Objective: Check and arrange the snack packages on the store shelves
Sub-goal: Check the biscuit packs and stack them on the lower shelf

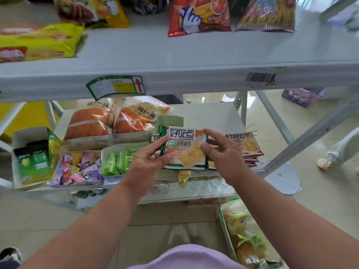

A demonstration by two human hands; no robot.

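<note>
A green-edged biscuit packet (186,150) with a white label and yellow biscuit picture is held flat above the lower shelf (209,115). My left hand (147,164) grips its left edge, thumb on top. My right hand (223,154) pinches its right edge between thumb and forefinger. Under it lies another green packet (156,137) of the same kind. Just to the right sits a stack of red packets (245,145) of the same brand.
Two orange bags (108,121) lie at the back of the lower shelf. Boxes of green sachets (116,162), mixed sweets (77,167) and green packs (33,160) stand left. Crisp bags (198,14) line the upper shelf (174,55). A person's foot (324,163) is at right.
</note>
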